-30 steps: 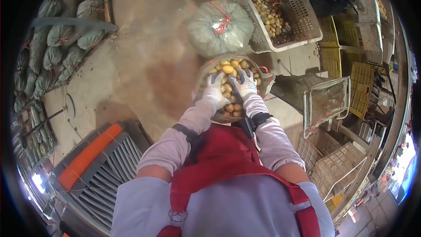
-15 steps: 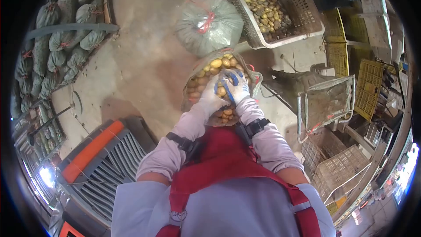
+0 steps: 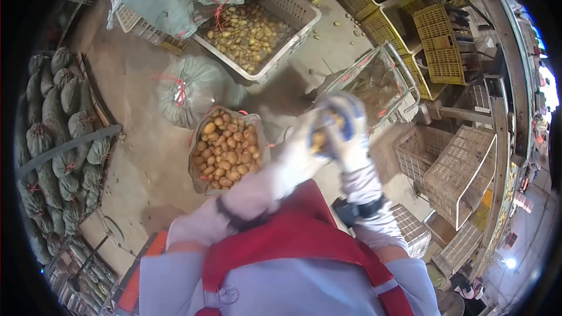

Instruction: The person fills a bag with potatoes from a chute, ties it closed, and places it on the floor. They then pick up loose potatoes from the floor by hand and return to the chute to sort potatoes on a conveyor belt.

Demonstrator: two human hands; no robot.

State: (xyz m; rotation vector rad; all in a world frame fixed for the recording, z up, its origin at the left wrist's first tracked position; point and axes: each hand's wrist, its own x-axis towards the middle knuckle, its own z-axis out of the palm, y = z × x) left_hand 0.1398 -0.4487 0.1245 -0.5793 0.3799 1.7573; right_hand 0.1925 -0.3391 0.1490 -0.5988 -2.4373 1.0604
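My left hand [image 3: 301, 149] and my right hand [image 3: 349, 131], both in white work gloves with blue palms, are closed together around a few potatoes [image 3: 319, 139]. Motion blurs the gloves, and the fingers hide most of what lies between them. They are held in front of the red apron [image 3: 293, 222], to the right of an open mesh sack [image 3: 259, 123] filled with potatoes. Just beyond the right hand is a metal-framed stand [image 3: 404, 73] with a bag stretched over it.
A tied full sack [image 3: 199, 85] stands behind the open one. Farther back, a white crate [image 3: 298, 29] holds small potatoes, with a pale green bag [image 3: 170, 0] over its corner. Yellow crates [image 3: 436, 38] and pale crates [image 3: 459, 167] line the right; stacked sacks [image 3: 55, 111] fill the left.
Both hands have left the open sack and swung right with potatoes between them. The view has turned right, so the sack now sits left of my arms.
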